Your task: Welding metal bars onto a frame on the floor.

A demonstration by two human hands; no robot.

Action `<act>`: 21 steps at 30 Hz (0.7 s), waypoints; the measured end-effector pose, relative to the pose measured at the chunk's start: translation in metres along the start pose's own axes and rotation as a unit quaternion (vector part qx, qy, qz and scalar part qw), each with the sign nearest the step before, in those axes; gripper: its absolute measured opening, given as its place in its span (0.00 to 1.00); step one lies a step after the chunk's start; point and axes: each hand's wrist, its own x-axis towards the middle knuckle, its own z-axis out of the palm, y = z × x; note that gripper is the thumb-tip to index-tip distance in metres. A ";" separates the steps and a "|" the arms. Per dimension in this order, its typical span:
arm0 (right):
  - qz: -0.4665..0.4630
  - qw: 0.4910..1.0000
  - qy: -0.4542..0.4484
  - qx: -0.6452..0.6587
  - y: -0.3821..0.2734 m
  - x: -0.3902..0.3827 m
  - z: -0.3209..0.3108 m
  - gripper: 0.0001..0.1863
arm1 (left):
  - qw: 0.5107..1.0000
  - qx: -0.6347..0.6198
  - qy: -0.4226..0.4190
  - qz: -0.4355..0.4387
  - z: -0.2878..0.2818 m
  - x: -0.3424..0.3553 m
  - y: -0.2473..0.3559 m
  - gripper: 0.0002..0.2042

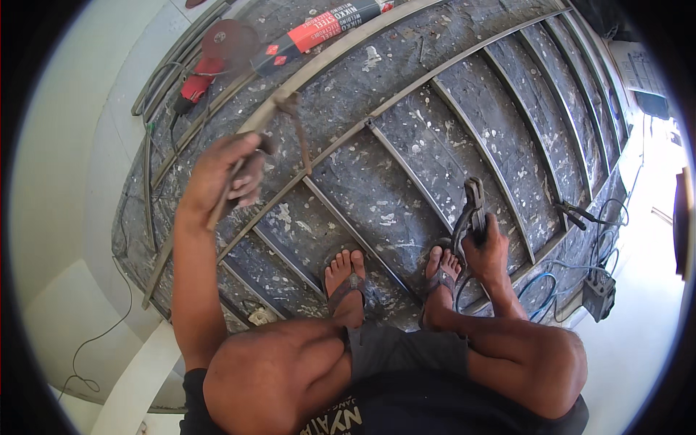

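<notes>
Knees: bare, folded low in the head view, I'm squatting; sandalled feet [348, 279] planted on the speckled dark slab [406, 152].
Left hand [228, 177]: raised, fist clenched round a chipping hammer [286, 119]; its head sits at a joint on the long flat bar [319, 65]. Blurred, so I can't tell contact.
Right hand [487, 250]: wrapped tight on the electrode holder [475, 206], black cable looping back past my right foot.
Work: metal grille frame [449, 130] lying flat on the slab, cross bars fanning toward the right.
Doing it well: my judgement is short strokes square on the joint, with the holder tip kept off the bars.
Edges: slab drops to pale floor on the left; angle grinder [210, 61] and red electrode box [319, 32] lie just beyond the hammer.
Room: open slab between the bars ahead; blue lead and small dark box [599, 293] crowd the right rim.
</notes>
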 end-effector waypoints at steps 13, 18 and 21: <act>0.082 0.972 0.219 0.009 0.020 -0.041 -0.076 0.21 | 0.783 0.494 0.301 0.229 0.019 0.034 -0.042 0.26; 0.144 0.915 0.377 0.012 0.056 -0.124 -0.151 0.17 | 0.736 0.535 0.285 0.302 0.025 0.065 -0.030 0.25; 0.222 0.872 0.437 -0.022 0.071 -0.190 -0.184 0.17 | 0.779 0.481 0.283 0.286 0.031 0.069 -0.010 0.24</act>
